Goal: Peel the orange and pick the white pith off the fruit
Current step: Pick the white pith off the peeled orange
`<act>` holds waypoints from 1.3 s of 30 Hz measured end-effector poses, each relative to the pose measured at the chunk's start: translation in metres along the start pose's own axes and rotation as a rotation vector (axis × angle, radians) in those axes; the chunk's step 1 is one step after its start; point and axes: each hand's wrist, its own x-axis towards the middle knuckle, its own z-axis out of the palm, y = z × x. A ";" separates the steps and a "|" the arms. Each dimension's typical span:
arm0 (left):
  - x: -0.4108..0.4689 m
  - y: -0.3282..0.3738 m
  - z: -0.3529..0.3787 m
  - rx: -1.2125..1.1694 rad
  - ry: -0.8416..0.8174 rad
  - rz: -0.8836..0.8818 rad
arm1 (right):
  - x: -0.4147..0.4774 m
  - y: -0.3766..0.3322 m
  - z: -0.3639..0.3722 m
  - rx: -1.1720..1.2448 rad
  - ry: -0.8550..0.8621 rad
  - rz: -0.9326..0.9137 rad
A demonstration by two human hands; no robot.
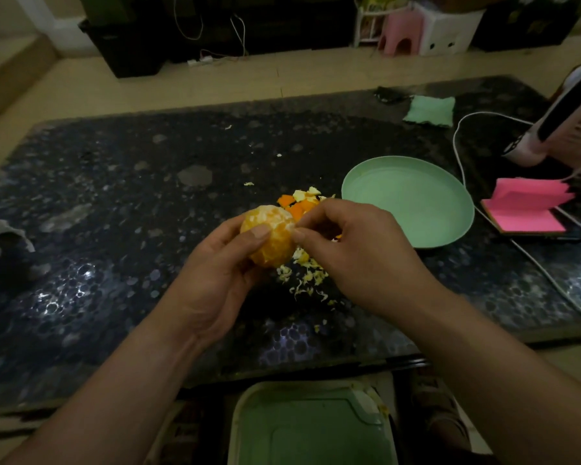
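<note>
A peeled orange [271, 231] with pale pith patches is held above the dark table. My left hand [220, 266] grips it from the left and below, thumb across its front. My right hand [346, 243] comes in from the right, thumb and forefinger pinching at pith on the fruit's right side. Behind the fruit lie orange peel pieces [299, 201]. Under and in front of my right hand is a scatter of white pith shreds [304, 278].
A green plate [410, 201] sits to the right. Pink sticky notes [527, 209], a white cable [463, 169] and a green cloth [430, 110] lie at the far right. A green bin lid [311, 427] sits below the table's [114, 229] near edge.
</note>
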 end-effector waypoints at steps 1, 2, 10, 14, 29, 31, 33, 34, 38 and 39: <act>0.000 0.000 0.001 0.021 0.005 0.014 | -0.001 0.000 0.000 -0.011 0.006 -0.003; 0.000 0.000 0.001 0.043 0.010 0.031 | -0.001 0.000 0.000 -0.021 0.015 -0.008; -0.002 -0.005 0.004 0.162 0.035 0.123 | -0.005 -0.002 0.005 -0.248 0.072 -0.139; -0.002 -0.006 0.003 0.165 0.044 0.125 | -0.003 -0.003 0.010 -0.329 0.150 -0.206; -0.001 0.003 -0.005 0.064 -0.027 0.114 | 0.001 0.001 0.000 -0.020 0.085 -0.114; -0.001 0.003 -0.005 0.113 -0.020 0.128 | 0.000 -0.002 0.001 -0.053 0.069 -0.148; -0.001 0.001 -0.006 0.149 -0.001 0.142 | -0.001 -0.001 0.002 -0.081 0.078 -0.166; -0.001 -0.001 -0.005 0.167 0.007 0.147 | -0.001 0.000 0.003 -0.100 0.087 -0.176; -0.002 -0.003 -0.004 0.208 0.038 0.164 | -0.001 0.002 0.005 -0.177 0.103 -0.222; -0.003 -0.003 -0.003 0.212 0.042 0.166 | -0.001 0.002 0.007 -0.196 0.115 -0.237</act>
